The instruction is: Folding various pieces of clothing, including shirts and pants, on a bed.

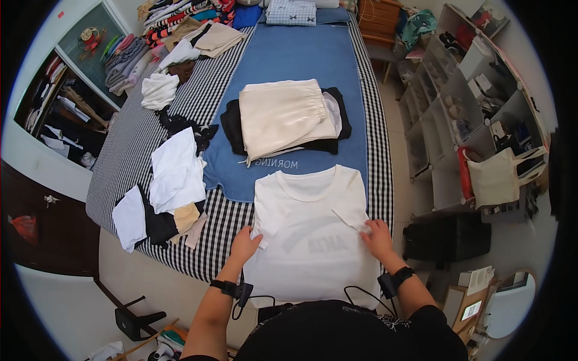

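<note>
A white T-shirt (301,246) lies spread at the near end of the bed, its neckline pointing away from me and a faint grey print showing through the cloth. My left hand (245,243) is closed on its left edge by the sleeve, thumb over the fabric. On the opposite side, my right hand (378,239) pinches the right edge beside the other sleeve, which is folded inward. The shirt's lower part hangs over the bed edge toward my body. Beyond the neckline rests a stack of folded clothes, with cream satin trousers (280,114) on top and dark garments beneath.
Loose white clothes (177,171) and dark pieces are heaped left on the checked sheet (211,246). A blue mat (295,54) runs up the bed. Folded piles (129,63) line the far left. Cube shelves (436,129) and a black suitcase (445,237) stand at right.
</note>
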### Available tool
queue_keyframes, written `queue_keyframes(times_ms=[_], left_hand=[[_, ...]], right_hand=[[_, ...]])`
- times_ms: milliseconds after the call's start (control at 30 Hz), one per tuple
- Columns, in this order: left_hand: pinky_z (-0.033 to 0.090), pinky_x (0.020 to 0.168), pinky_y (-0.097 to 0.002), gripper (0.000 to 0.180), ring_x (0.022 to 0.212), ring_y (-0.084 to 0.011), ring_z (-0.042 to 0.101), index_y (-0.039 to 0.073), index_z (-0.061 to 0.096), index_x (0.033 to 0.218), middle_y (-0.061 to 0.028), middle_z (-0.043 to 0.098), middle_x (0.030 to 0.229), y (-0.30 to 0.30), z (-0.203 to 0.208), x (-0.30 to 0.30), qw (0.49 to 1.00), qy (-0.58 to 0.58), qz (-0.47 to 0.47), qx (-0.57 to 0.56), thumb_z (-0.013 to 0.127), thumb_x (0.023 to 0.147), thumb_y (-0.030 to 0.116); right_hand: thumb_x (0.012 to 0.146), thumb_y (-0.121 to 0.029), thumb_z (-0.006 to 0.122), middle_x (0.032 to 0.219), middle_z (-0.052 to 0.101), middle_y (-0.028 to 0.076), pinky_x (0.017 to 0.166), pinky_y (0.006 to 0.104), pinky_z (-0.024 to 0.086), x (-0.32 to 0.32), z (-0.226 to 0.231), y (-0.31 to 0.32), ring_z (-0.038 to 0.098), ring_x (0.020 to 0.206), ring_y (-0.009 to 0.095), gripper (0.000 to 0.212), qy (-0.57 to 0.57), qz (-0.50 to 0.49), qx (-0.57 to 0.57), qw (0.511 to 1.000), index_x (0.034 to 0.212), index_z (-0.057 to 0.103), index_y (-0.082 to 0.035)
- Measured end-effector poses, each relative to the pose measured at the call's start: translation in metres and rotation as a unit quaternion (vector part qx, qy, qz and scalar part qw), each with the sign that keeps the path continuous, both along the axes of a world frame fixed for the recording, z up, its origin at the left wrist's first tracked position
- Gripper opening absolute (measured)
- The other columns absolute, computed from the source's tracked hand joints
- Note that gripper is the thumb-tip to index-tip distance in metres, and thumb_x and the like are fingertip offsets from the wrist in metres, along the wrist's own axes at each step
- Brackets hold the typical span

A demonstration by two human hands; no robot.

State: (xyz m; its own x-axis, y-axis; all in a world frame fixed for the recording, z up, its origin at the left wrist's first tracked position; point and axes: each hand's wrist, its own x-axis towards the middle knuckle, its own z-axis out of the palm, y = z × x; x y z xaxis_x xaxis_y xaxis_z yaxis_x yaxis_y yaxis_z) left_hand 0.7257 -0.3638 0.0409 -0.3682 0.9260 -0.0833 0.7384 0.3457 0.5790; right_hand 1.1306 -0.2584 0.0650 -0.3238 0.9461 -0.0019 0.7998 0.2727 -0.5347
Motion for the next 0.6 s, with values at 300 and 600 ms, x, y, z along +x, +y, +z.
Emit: queue_keyframes(times_ms=[300, 600], left_hand=[[0.047, 0.063, -0.0373, 0.034, 0.068, -0.0312, 0.058, -0.001, 0.057, 0.079, -0.0157, 0.06, 0.072, -0.003, 0.002, -0.02, 0.992, -0.021, 0.004, -0.123, 0.072, 0.069, 0.028], [0.04, 0.087, -0.0424, 0.04, 0.104, -0.0373, 0.045, 0.001, 0.054, 0.11, -0.0217, 0.047, 0.111, 0.011, 0.013, -0.008, 0.999, 0.025, -0.015, -0.02, 0.066, 0.075, 0.014]], right_hand=[[0.077, -0.018, 0.065, 0.101, 0.057, 0.017, 0.08, 0.0403, 0.044, 0.026, -0.034, 0.019, 0.052, 0.098, 0.034, 0.034, 0.007, -0.102, -0.184, 0.978, 0.107, 0.055, -0.003], [0.079, -0.011, 0.058, 0.106, 0.052, 0.013, 0.08, 0.0407, 0.047, -0.045, 0.016, 0.123, 0.052, 0.099, 0.031, 0.027, -0.084, 0.072, 0.095, 0.989, 0.106, 0.057, -0.011]])
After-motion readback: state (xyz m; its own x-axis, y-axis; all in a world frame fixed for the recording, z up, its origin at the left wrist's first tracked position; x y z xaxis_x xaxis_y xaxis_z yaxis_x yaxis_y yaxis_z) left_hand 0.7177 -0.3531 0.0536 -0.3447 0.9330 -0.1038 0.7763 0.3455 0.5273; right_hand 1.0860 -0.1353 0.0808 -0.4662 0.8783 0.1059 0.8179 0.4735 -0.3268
